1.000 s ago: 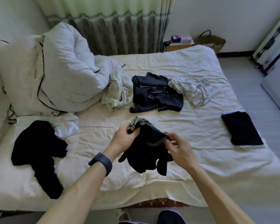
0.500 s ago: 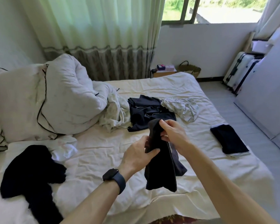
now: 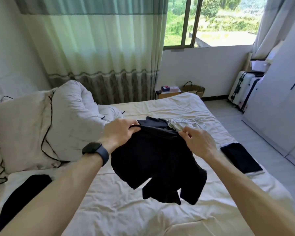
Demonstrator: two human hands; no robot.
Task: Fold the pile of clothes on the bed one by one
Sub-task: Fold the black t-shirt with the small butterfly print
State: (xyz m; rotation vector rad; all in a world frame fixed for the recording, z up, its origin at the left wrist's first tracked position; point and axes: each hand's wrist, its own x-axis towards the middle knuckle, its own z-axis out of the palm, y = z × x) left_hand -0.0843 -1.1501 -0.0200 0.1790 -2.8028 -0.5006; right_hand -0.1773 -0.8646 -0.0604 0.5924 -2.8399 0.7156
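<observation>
Above the bed (image 3: 109, 210), 2 hands hold a black garment (image 3: 157, 166) spread in the air: the left hand (image 3: 118, 133) grips its top edge, the right hand (image 3: 198, 142) pinches the other end. Behind lie a dark top (image 3: 152, 122) and a folded black item (image 3: 240, 157).

You'll find nothing legible here. The watch (image 3: 92, 148) on your left wrist shows a dark, blank face, and any print on the boxes (image 3: 170, 89) beyond the far edge of the bed (image 3: 177, 106) is too small to read.
</observation>
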